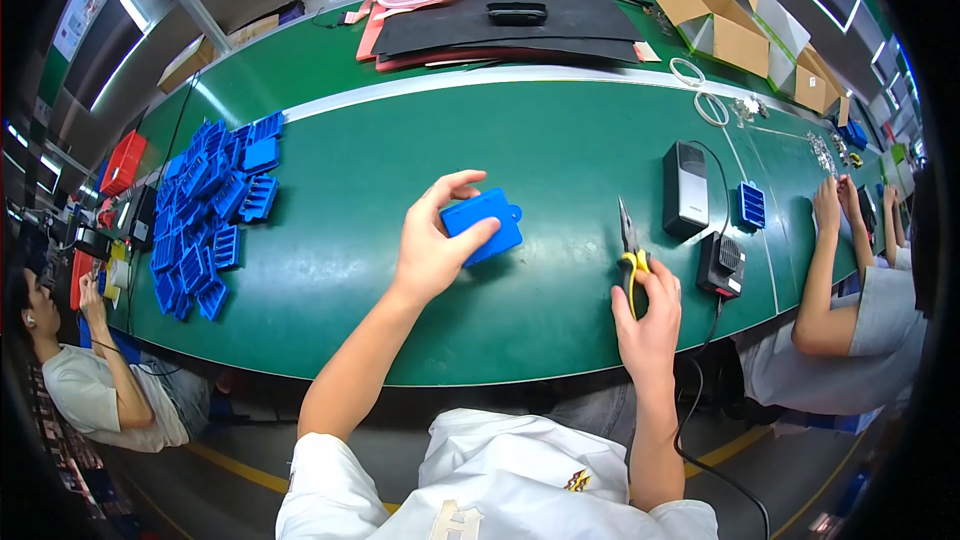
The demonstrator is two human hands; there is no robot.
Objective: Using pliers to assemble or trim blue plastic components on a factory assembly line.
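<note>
My left hand (430, 240) is closed round a small blue plastic case (486, 225), with the thumb across its face and the fingers behind its far edge. The case has a small looped tab on its right side and is held just over the green table (400, 155). To the right, my right hand (650, 320) grips needle-nose pliers (632, 258) by their yellow and black handles. The plier tips point away from me, apart from the case; whether the jaws touch each other is too small to tell.
A pile of slotted blue plastic parts (210, 205) covers the table's left. On the right are a grey and black box-shaped device (685, 190), a corded black device (721, 265) and one slotted blue part (751, 205). Black sheets (510, 15) and cartons (735, 30) lie farther back. People work at both sides.
</note>
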